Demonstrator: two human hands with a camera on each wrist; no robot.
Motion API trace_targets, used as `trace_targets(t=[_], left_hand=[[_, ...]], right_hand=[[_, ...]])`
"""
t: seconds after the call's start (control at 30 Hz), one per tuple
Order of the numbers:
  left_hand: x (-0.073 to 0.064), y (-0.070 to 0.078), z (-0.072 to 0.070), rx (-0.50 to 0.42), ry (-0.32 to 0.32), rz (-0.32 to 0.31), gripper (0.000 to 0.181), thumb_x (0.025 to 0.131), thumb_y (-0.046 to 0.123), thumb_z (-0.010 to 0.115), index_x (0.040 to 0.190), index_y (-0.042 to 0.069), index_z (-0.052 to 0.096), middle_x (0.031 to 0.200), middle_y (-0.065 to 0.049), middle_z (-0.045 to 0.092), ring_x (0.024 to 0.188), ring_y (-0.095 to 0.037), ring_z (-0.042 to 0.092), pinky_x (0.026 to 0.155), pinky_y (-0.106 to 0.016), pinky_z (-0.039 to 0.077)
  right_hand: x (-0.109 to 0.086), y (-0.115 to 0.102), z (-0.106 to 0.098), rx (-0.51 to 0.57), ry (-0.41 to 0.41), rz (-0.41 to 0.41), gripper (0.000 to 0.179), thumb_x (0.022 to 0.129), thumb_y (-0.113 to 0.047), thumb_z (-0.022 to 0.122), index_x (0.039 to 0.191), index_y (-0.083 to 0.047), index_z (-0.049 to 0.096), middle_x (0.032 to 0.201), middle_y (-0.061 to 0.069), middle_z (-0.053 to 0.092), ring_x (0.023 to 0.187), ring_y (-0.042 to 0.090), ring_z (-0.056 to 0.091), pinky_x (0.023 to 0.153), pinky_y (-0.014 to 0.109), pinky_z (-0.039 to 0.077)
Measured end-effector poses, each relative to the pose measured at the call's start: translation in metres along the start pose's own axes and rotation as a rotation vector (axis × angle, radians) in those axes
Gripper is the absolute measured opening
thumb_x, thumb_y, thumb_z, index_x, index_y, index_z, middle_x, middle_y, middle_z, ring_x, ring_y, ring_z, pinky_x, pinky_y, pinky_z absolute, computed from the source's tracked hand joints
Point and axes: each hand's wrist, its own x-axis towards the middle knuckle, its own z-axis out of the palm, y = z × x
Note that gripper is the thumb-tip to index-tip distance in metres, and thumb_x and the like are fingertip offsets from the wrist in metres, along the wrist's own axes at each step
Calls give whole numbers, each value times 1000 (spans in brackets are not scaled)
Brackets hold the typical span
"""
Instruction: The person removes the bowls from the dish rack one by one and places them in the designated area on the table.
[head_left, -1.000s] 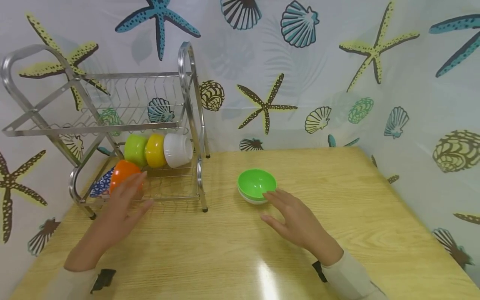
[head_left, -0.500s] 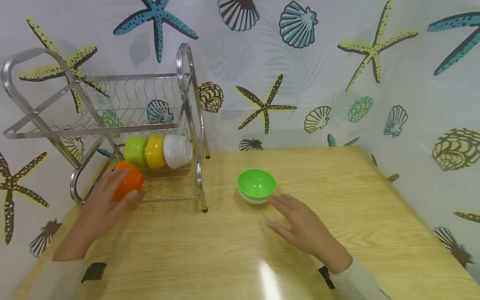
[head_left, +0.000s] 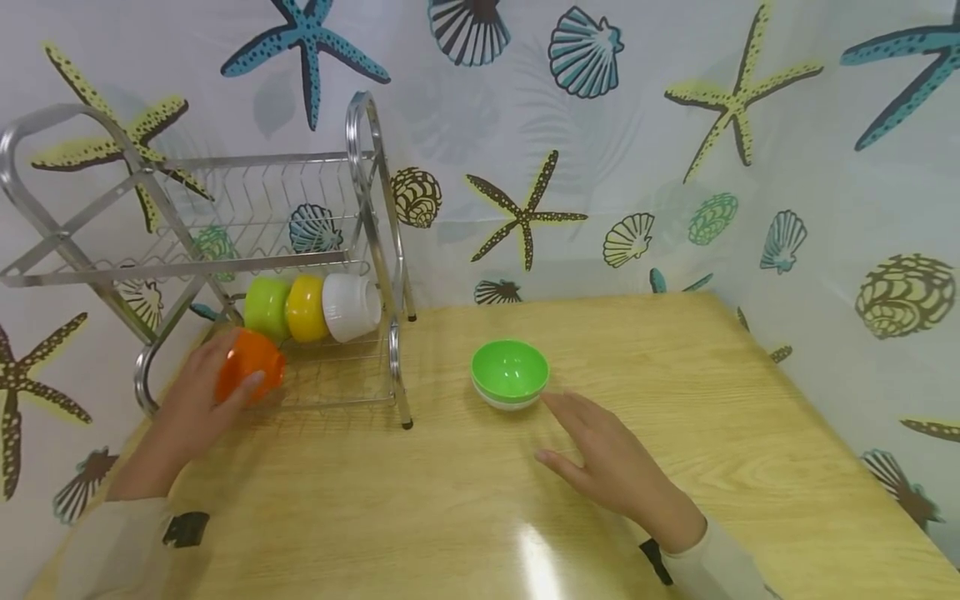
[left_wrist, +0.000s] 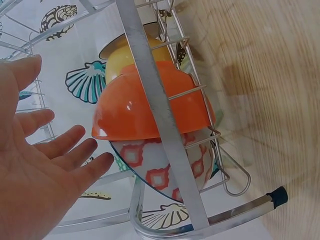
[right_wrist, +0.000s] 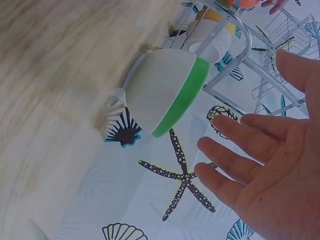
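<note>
An orange bowl [head_left: 253, 367] lies on its side on the lower shelf of the rack. My left hand [head_left: 191, 396] is by its left side, the thumb in front of it. In the left wrist view the fingers [left_wrist: 75, 147] are spread and apart from the orange bowl [left_wrist: 127, 107], and a red-and-white patterned bowl [left_wrist: 157, 170] shows against it. A bowl with a green inside and white outside [head_left: 510, 372] stands upright on the table. My right hand [head_left: 607, 458] hovers at its near right, fingers extended; the right wrist view shows a gap between them.
A two-tier metal dish rack [head_left: 397, 367] stands at the left. Its lower shelf also bears a lime green bowl [head_left: 266, 308], a yellow bowl [head_left: 306, 308] and a white bowl [head_left: 348, 308] in a row. The wooden table [head_left: 420, 500] meets a patterned curtain [head_left: 570, 275] behind.
My left hand has drawn back leftward from in front of the orange bowl to its left side. The right hand has shifted slightly right, away from the green bowl. The head view has turned slightly.
</note>
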Motion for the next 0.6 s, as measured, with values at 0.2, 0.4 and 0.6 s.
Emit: trace_targets(t=[0.2,0.4,0.6], left_hand=[[-1,-7,2,14,-20,-22,70,98,26,55,152,5,16,141,-39,27,119,-60,32,91,-77,28],[4,-8,0,43,-30,-39,73,98,25,56,151,-1,13,135,-41,34,117,-59,37,90,-75,32],[7,-9,-1,47,-50,-76,73,98,27,55,151,-3,13,134,-40,38,115,-57,42,90,-72,36]], right_hand=[[-3,-1,2,-6,18,-16,71,91,-43,64,145,-4,39,138,16,51,127,35,48,103,52,42],[-6,-3,-1,-11,35,-31,71,90,-42,65,145,-4,39,137,19,51,128,37,47,102,54,42],[-8,-4,-4,0,13,-15,72,91,-43,63,146,-4,38,144,17,45,134,40,38,102,58,41]])
